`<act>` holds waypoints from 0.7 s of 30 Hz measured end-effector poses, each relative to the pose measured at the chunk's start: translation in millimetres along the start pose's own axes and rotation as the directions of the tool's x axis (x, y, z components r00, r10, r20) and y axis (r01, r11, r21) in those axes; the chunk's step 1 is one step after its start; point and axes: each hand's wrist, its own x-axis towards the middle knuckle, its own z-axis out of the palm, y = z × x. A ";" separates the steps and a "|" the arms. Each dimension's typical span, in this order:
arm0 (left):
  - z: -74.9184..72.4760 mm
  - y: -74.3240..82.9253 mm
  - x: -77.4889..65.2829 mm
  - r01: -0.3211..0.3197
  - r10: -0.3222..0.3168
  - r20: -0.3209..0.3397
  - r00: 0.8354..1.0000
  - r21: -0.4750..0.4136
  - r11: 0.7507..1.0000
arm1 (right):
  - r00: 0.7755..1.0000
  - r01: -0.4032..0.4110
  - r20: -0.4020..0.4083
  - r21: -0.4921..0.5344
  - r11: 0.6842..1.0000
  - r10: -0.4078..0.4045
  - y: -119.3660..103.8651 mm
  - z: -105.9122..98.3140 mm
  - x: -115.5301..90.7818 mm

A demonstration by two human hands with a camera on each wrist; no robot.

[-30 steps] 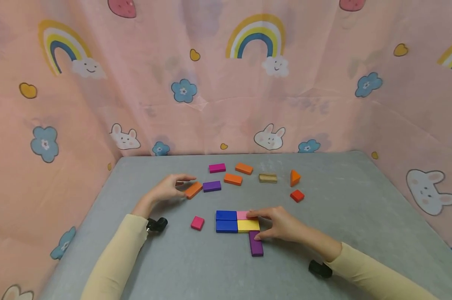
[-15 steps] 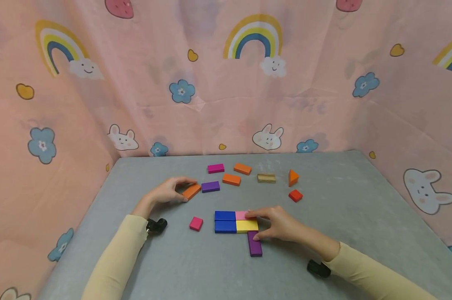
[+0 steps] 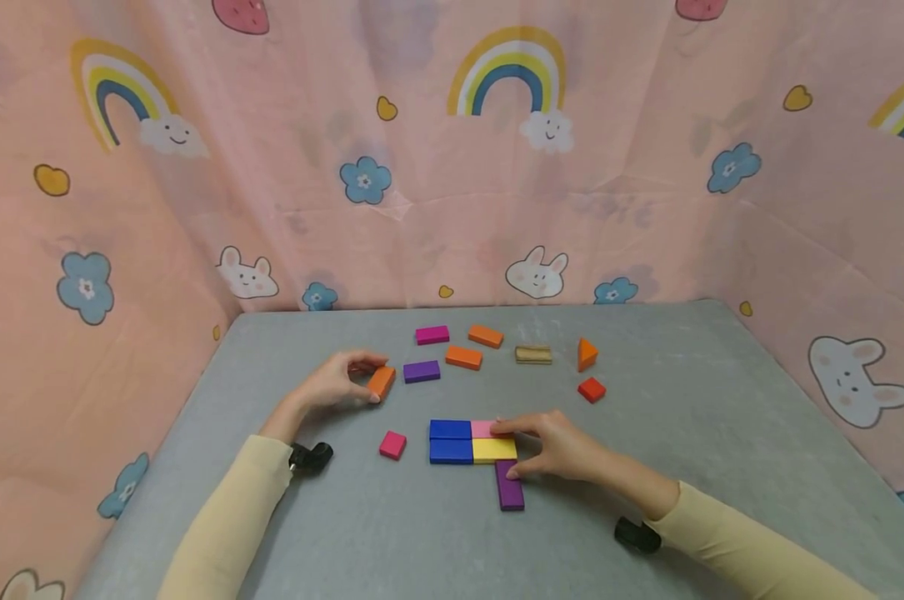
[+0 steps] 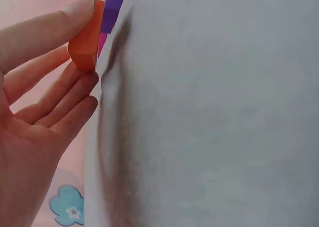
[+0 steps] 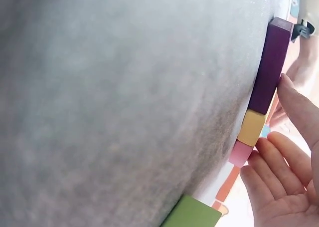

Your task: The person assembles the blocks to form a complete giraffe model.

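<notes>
My left hand point(image 3: 330, 383) pinches an orange rectangular block point(image 3: 381, 383) between thumb and fingers; the left wrist view shows the thumb on its face. My right hand point(image 3: 564, 448) rests over a flat group of blocks. Its fingertips touch the pink block point(image 3: 482, 429), partly hidden under them, and its thumb lies on the dark purple block point(image 3: 509, 490). The yellow block point(image 3: 494, 451) adjoins the pink one. Two blue blocks, an upper one point(image 3: 450, 429) and a lower one point(image 3: 451, 452), lie against their left side. The purple block touches the yellow one's near edge.
Beyond the hands lie a violet block point(image 3: 422, 372), a magenta block point(image 3: 432, 335), two orange blocks point(image 3: 463, 358), a tan grooved block point(image 3: 533, 355), an orange triangle point(image 3: 586, 354) and a red block point(image 3: 591, 389). A crimson square point(image 3: 393, 445) lies left. A green block point(image 5: 193, 214) shows in the right wrist view.
The left thumb and fingers have closed on the orange block, which has turned and shifted slightly left, away from the violet block. My right hand and the joined blocks stay as they were.
</notes>
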 end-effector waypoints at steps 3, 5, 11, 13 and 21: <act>3.8 6.2 -7.1 -0.024 0.024 -0.008 1.000 0.031 0.999 | 1.000 -0.003 0.005 -0.004 1.000 0.003 -0.1 0.1 0.0; 7.6 12.3 -11.9 -0.039 0.040 -0.008 0.999 0.049 0.998 | 1.000 -0.004 0.005 -0.006 1.000 0.004 0.1 0.2 0.0; 24.8 32.4 -24.4 -0.111 0.111 0.010 0.994 0.049 0.993 | 1.000 -0.002 -0.002 -0.021 1.000 0.002 0.9 -0.7 -0.2; 31.1 37.4 -29.2 -0.135 0.135 0.010 0.991 0.040 0.990 | 1.000 -0.001 -0.002 -0.021 1.000 0.000 0.7 -1.0 0.4; 57.1 52.2 -42.0 -0.270 0.272 -0.010 0.962 0.082 0.959 | 1.000 -0.002 0.003 -0.014 1.000 0.002 -0.7 -0.5 0.4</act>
